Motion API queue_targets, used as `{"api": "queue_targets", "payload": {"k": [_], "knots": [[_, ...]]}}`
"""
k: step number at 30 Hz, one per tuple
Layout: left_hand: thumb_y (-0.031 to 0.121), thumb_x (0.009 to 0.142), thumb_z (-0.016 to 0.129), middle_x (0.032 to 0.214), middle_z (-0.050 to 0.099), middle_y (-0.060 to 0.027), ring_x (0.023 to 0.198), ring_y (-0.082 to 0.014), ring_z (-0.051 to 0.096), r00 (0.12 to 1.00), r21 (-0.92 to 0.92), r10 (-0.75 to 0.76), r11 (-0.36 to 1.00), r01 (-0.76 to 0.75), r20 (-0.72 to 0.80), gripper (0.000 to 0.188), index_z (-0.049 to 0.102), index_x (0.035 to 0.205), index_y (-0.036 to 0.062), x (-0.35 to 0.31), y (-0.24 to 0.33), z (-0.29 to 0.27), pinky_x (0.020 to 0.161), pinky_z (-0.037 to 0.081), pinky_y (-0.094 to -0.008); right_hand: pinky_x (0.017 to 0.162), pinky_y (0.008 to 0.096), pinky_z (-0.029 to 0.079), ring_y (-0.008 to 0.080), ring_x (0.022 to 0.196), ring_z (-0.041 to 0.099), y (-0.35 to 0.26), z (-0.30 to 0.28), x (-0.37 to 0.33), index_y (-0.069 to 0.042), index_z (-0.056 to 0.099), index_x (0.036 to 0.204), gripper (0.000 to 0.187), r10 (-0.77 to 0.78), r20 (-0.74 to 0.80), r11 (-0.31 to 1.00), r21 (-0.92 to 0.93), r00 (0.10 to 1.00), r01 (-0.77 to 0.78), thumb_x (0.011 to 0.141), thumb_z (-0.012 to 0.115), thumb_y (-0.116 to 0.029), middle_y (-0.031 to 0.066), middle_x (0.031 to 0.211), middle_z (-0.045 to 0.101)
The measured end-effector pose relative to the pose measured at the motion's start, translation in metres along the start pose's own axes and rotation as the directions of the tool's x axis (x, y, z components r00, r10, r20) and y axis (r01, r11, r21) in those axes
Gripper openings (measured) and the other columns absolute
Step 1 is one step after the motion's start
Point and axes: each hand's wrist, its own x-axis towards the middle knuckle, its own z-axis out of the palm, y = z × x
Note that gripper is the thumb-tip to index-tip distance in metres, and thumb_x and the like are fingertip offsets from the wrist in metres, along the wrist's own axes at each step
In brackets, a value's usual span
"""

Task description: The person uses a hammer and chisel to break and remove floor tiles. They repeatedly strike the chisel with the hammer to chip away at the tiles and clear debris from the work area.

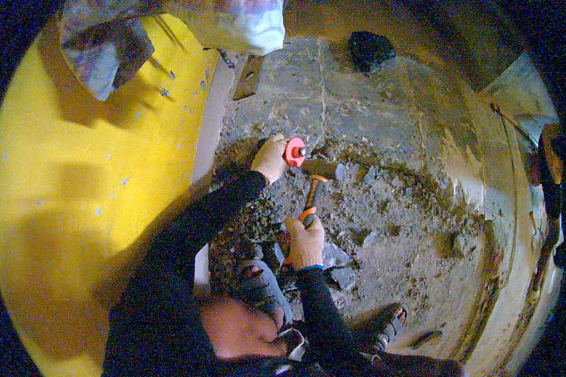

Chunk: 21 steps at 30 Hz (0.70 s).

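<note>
My left hand (270, 161), in a pale work glove, is closed around a chisel (295, 152) with a round red hand guard. The chisel's metal striking end faces up, and the guard and hand hide its lower part. In my right hand (306, 244), also gloved, is a club hammer (312, 191), its handle black and orange. The hammer's dark head lies just below and right of the guard in the picture; whether they touch I cannot tell. Broken rubble (352, 207) covers the ground beneath both hands.
A yellow wall (126, 169) rises close on the left. Sandalled feet (267, 290) stand among loose stones (343, 278). Farther off are a dark lump (370, 50) and a pale hanging cloth or sack (251, 25). A long-handled tool (516, 122) leans at right.
</note>
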Motion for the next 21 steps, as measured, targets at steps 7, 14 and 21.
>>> {"api": "queue_targets", "payload": {"k": [7,14,21], "knots": [[0.02,0.08,0.078,0.103,0.068,-0.0171,0.1,-0.0378,0.066,0.997,-0.138,0.001,0.99,-0.012,-0.079,0.027,0.071,0.101,0.005,-0.012,0.001,0.008,0.087,0.053,-0.0437,0.047,0.0304,0.044,0.0141,0.053,0.053,-0.096,-0.047,-0.004,-0.008,0.055,0.094,0.019,-0.178,-0.367,0.912,0.287,0.913,0.294,0.094,0.067,-0.022,0.0031,0.072,0.056],[0.024,0.081,0.077,0.106,0.07,-0.019,0.104,-0.0402,0.065,0.998,-0.058,-0.068,0.996,0.068,0.008,0.031,0.072,0.105,0.0046,-0.002,-0.002,0.005,0.092,0.053,-0.0456,0.05,0.0311,0.049,0.0165,0.058,0.057,-0.122,-0.057,-0.014,-0.009,0.054,0.104,0.025,-0.256,-0.518,0.62,0.56,0.817,0.549,0.092,0.074,-0.019,0.0062,0.078,0.061],[0.037,0.081,0.079,0.099,0.07,-0.0198,0.098,-0.0422,0.065,1.0,-0.031,-0.023,0.999,0.023,0.005,0.035,0.074,0.099,0.0076,0.001,0.012,0.0,0.086,0.053,-0.05,0.045,0.0337,0.046,0.0164,0.05,0.055,-0.021,0.0,0.021,-0.008,0.054,0.095,0.027,0.074,0.075,0.984,0.159,0.994,-0.086,0.089,0.077,-0.02,0.0027,0.069,0.058]]}}
